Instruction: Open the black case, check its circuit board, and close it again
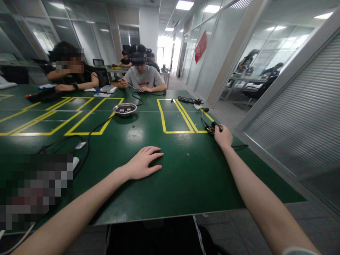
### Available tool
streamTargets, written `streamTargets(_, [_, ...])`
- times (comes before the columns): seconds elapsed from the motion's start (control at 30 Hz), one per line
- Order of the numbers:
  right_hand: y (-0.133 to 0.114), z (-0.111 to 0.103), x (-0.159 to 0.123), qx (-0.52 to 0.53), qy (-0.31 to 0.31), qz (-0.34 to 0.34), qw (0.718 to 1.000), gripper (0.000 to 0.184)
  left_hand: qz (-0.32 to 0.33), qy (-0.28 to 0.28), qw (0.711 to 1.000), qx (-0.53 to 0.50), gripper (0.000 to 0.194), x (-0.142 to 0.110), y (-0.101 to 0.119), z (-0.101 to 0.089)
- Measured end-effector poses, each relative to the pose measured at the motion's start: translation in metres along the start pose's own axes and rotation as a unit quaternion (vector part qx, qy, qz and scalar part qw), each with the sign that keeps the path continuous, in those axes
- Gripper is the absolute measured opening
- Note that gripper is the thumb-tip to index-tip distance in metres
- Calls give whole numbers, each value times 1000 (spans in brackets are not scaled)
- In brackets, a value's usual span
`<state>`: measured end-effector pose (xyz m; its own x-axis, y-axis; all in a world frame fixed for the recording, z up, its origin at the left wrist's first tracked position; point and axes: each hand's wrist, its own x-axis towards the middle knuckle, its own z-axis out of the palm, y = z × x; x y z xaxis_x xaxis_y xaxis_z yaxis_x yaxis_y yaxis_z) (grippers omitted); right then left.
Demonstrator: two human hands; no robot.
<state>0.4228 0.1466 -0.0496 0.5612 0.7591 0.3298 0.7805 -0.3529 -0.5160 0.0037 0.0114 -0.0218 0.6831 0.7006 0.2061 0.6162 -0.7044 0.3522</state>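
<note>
My left hand (145, 163) lies on the green tabletop (170, 191), palm down, with its fingers stretched out and spread; nothing is in it. Further off to the right, my right hand (224, 136) has its fingers wrapped round a dark handheld object (216, 125) near the table's right edge. Its exact kind is hidden by the fingers. Just left of those fingers sits a small dark part with exposed insides (209, 130). A thin cable (202, 120) runs from there toward a black knob-like end (206, 109).
A metal bowl (124, 109) with small parts stands mid-table. Yellow tape (162, 118) marks rectangles. A black folded stand-like item (188, 100) lies at the far right. Across the table, a person in grey (145, 76) holds a tool. Cables (89, 141) cross the left side.
</note>
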Motion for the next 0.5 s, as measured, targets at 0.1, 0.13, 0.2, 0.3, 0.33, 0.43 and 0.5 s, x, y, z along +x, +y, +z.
streamTargets(0.1, [3, -3, 3, 23, 10, 22, 999, 54, 1, -4, 1000, 3, 48, 0, 1, -1])
streamTargets(0.13, [3, -3, 3, 30, 10, 29, 999, 54, 1, -6, 1000, 4, 48, 0, 1, -1])
streamTargets(0.2, [4, -5, 3, 43, 11, 38, 998, 54, 0, -7, 1000, 5, 48, 0, 2, -1])
streamTargets(0.3, [3, -7, 1, 56, 15, 38, 998, 56, -1, -10, 1000, 9, 49, 0, 3, -2])
streamTargets(0.33, [2, -8, 0, 59, 18, 32, 998, 60, 0, -11, 1000, 11, 49, 0, 4, -2])
streamTargets(0.43, [1, -11, -3, 66, 25, 5, 998, 75, 6, -8, 1000, 14, 48, 0, 4, -1])
streamTargets(0.5, [-1, -12, -5, 65, 28, -6, 997, 81, 10, -5, 1000, 14, 47, 1, 4, -1])
